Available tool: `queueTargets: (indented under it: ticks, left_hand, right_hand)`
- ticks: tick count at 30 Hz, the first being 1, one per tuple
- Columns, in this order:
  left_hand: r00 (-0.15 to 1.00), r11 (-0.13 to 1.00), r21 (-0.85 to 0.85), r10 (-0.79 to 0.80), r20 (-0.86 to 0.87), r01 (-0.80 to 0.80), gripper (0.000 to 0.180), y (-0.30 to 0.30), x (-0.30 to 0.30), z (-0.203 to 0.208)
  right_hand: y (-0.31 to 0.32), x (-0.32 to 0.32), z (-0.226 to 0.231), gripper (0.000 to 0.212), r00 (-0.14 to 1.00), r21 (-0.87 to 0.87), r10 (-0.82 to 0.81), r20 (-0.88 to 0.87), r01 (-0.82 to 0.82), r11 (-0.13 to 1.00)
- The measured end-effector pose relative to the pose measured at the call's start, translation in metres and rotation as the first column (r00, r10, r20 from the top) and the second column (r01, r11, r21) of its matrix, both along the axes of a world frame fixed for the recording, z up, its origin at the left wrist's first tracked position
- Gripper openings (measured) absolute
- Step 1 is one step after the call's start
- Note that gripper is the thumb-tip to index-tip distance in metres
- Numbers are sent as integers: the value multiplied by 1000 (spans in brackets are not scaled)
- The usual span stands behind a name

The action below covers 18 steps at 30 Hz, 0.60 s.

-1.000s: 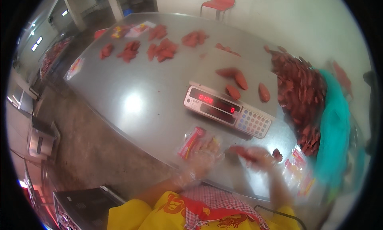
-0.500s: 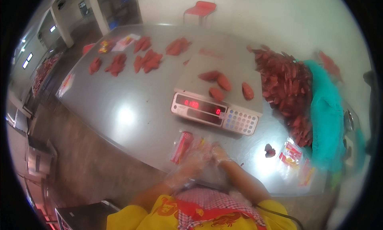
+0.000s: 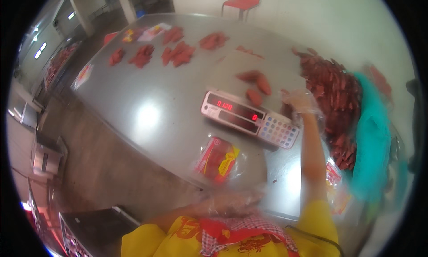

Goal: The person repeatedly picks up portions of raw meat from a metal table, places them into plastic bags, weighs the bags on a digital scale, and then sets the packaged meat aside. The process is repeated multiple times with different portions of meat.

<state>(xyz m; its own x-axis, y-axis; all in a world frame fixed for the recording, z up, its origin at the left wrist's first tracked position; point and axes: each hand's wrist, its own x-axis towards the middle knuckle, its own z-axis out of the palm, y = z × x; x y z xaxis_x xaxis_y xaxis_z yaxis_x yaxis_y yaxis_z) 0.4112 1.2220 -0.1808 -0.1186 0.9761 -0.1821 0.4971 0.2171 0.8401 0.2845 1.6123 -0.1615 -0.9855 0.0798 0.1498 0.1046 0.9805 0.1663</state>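
Right hand at the scale; left hand by the desk's near edge

Three red oblong pieces lie on the scale's flat top; its numbers face near, so they are easy to read; the right grip sits at its right side; both grips are blurry, so I cannot tell if they hold anything; a red and yellow packet lies flat between scale and left hand, in easy reach.
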Motion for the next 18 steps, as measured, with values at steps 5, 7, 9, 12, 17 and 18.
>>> queueTargets:
  ticks: [5, 7, 9, 12, 17, 18]
  left_hand:
    - [683, 910, 394, 370, -629, -131, 75, -7, -12, -8]
    - [600, 813, 362, 581, -549, -456, 71, -3, -14, -18]
    - [556, 845, 183, 478, -680, -502, 67, 0, -19, -29]
    - [534, 870, 166, 425, -731, -465, 60, 0, -23, -40]
    - [663, 814, 272, 578, -476, -514, 55, -7, -29, -34]
    - [668, 814, 291, 579, -467, -502, 55, -9, -30, -31]
  right_hand:
    - [-11, 42, -10, 30, 949, -164, 97, -299, -151, 975]
    - [-42, 84, -12, 40, 915, -851, -242, -323, -169, 497]
    - [-80, 131, -17, 44, 972, -995, -214, 96, 90, -39]
    - [-142, 192, -25, 51, 847, -750, -52, 530, 438, -496]
    - [-208, 198, -40, 36, 979, -724, 107, 176, 203, -660]
    - [-211, 192, -44, 37, 970, -746, 170, 174, 243, -620]
